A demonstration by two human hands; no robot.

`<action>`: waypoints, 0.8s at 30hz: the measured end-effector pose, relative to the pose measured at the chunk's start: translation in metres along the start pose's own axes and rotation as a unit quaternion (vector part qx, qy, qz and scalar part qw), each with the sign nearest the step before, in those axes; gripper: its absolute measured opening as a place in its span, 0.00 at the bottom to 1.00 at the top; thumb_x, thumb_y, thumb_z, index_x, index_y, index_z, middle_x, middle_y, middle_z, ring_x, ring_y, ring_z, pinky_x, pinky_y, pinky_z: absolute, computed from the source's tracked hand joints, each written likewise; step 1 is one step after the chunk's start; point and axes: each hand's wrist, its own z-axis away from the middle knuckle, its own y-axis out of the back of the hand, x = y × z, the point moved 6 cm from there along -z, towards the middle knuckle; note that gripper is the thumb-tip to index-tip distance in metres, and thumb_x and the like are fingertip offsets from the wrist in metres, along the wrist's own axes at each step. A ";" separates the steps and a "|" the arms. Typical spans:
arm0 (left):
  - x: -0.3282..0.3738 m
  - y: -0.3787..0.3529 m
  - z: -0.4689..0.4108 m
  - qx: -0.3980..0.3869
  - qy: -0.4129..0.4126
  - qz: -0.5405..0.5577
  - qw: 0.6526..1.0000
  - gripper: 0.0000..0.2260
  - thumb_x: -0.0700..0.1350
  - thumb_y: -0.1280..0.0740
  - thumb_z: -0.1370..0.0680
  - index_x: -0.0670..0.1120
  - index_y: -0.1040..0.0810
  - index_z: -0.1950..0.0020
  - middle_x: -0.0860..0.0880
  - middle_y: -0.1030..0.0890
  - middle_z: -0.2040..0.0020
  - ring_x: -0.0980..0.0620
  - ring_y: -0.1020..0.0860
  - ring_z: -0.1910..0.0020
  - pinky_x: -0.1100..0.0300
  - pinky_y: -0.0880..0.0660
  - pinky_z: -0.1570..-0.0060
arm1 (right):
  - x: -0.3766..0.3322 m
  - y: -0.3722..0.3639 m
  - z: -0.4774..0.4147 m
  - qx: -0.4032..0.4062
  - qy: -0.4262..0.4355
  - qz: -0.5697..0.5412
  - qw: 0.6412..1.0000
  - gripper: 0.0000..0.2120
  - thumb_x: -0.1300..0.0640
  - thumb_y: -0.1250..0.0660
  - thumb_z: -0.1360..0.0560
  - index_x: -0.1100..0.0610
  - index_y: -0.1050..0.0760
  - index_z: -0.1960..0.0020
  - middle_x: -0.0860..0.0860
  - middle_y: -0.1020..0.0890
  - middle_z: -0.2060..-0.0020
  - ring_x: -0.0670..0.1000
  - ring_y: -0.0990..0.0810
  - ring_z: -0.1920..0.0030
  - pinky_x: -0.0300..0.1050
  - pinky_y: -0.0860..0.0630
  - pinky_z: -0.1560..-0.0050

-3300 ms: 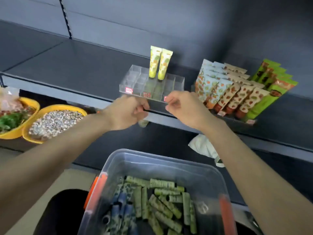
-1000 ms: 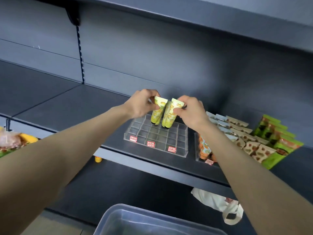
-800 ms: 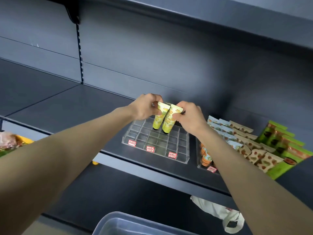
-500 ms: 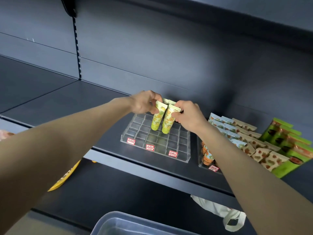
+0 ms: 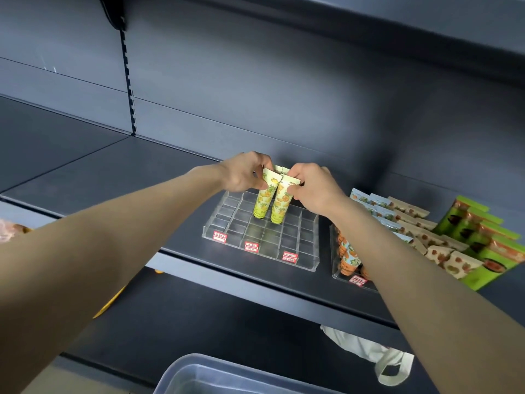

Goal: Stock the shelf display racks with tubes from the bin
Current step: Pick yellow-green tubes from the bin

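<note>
Seating a pair of pineapple-print tubes is what the person is doing now: the left hand [image 5: 244,173] is pinching the crimped top of the left tube [image 5: 263,201] with curled fingers, and the right hand [image 5: 311,189] is pinching the top of the right tube [image 5: 281,207] the same way. Both tubes are standing cap-down, leaning slightly, side by side and touching, in neighbouring middle cells of the clear rack [image 5: 255,233], which is sitting near the front edge of the shelf [image 5: 113,177]. Whether the caps are resting fully on the cell floors is hard to tell. Most cells are showing empty, so the stocking is looking barely begun. Next, as I am judging it, both hands are needing to let go without tipping the tubes, then drop to the bin [image 5: 204,371] below the shelf for more. A second rack [image 5: 338,273] toward the shelf's right end is already holding tubes.
</note>
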 end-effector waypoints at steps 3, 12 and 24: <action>0.001 0.004 0.003 0.018 0.002 0.005 1.000 0.14 0.41 0.31 0.25 0.45 0.27 0.41 0.47 0.22 0.56 0.48 0.24 0.55 0.57 0.28 0.51 | -0.003 0.005 0.002 0.010 0.006 0.001 1.000 0.09 0.63 0.35 0.24 0.55 0.23 0.45 0.56 0.21 0.46 0.56 0.22 0.48 0.50 0.23 0.47; 0.016 0.032 0.046 0.122 -0.003 -0.069 0.990 0.14 0.43 0.33 0.25 0.46 0.28 0.39 0.45 0.23 0.45 0.46 0.24 0.49 0.54 0.27 0.44 | -0.018 0.035 0.035 0.064 0.022 0.001 0.998 0.11 0.63 0.36 0.24 0.56 0.23 0.43 0.54 0.21 0.46 0.54 0.23 0.47 0.49 0.25 0.43; -0.007 -0.166 0.222 -0.031 0.043 0.020 0.998 0.08 0.44 0.34 0.24 0.46 0.23 0.46 0.50 0.18 0.56 0.51 0.20 0.55 0.55 0.24 0.51 | 0.039 -0.106 0.246 -0.091 -0.039 -0.094 0.991 0.11 0.59 0.33 0.26 0.56 0.22 0.44 0.52 0.17 0.53 0.52 0.19 0.52 0.52 0.22 0.47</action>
